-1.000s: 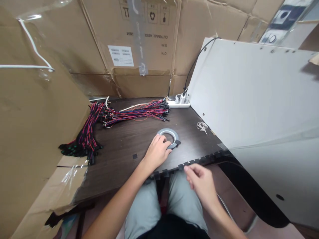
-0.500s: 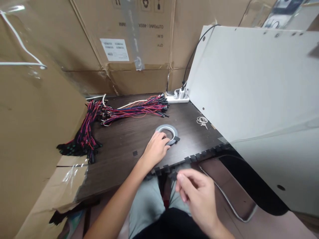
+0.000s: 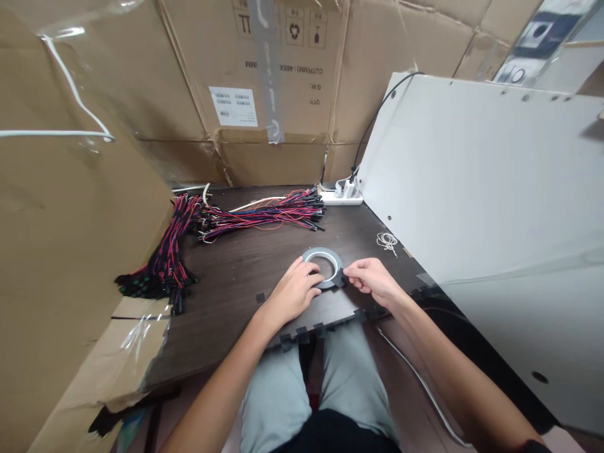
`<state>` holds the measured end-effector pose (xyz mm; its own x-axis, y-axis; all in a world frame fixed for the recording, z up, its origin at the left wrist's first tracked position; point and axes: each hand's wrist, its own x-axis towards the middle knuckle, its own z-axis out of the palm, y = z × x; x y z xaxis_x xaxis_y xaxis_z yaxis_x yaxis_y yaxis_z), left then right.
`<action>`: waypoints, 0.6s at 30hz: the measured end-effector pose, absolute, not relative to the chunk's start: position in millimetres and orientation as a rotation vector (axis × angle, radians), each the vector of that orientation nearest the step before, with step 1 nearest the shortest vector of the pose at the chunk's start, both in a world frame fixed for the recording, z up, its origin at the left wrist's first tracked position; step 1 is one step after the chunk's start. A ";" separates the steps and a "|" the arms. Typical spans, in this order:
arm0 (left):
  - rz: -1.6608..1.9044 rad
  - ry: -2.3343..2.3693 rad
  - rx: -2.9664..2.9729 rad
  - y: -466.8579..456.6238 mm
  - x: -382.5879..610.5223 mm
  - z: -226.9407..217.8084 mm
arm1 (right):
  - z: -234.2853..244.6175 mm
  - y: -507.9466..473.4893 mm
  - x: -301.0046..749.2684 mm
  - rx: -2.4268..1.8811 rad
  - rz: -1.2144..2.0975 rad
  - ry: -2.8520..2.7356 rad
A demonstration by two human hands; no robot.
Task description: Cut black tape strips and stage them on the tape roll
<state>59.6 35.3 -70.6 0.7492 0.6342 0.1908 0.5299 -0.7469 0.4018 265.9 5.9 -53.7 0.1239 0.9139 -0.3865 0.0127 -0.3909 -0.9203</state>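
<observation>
A roll of dark tape (image 3: pixel 337 259) with a pale inner ring lies flat on the dark tabletop. My left hand (image 3: pixel 293 290) is on its left side, fingers curled over the rim into the middle. At the roll's right edge, my right hand (image 3: pixel 372 278) pinches with thumb and forefinger by the black loose end of tape (image 3: pixel 338 279). Short black tape pieces (image 3: pixel 302 332) hang along the table's front edge, below both hands. One more small black piece (image 3: pixel 260 297) sits on the tabletop left of my left hand.
Bundles of red and black wires (image 3: pixel 264 217) lie at the back and left. A white power strip (image 3: pixel 342 199) stands by the back wall of cardboard (image 3: pixel 396 38). A white panel (image 3: pixel 472 176) rises on the right, near a coiled white string (image 3: pixel 387 241).
My right hand has moved up and forward from the table's front edge to the right side of the tape roll. My left hand stays on the roll. The view has tilted slightly.
</observation>
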 end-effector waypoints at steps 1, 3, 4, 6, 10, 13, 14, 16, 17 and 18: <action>0.464 0.898 2.627 35.3 59.6 -70.8 | -54.1 5.7 265.0 -1.601 1.369 -0.929; 0.475 0.895 2.629 35.1 59.4 -70.8 | -55.1 6.1 263.8 -1.645 1.345 -0.930; 0.477 0.896 2.630 35.0 59.3 -70.7 | -55.9 6.4 263.2 -1.664 1.338 -0.931; 0.475 0.896 2.634 34.9 58.9 -70.1 | -58.2 7.5 262.5 -1.691 1.328 -0.938; 0.464 0.901 2.661 35.0 59.9 -68.6 | -61.7 14.1 264.9 -1.758 1.278 -1.049; 0.462 0.921 2.687 34.8 63.1 -67.7 | -57.3 22.7 273.7 -1.904 1.249 -1.240; 0.462 0.932 2.695 34.6 64.5 -67.7 | -54.4 23.9 277.5 -1.961 1.222 -1.317; 0.467 0.957 2.708 34.1 66.9 -67.8 | -48.7 18.4 283.8 -2.010 1.101 -1.448; 0.469 0.966 2.712 33.7 67.8 -68.0 | -47.0 10.3 285.1 -1.993 1.030 -1.473; 0.471 0.974 2.713 33.4 68.4 -68.3 | -46.8 -1.7 284.7 -1.949 0.981 -1.448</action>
<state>68.4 33.4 -68.3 0.7289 0.6473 0.2231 0.5767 -0.7560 0.3096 284.7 -1.7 -46.8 0.1669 0.9552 -0.2443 0.5809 -0.2955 -0.7584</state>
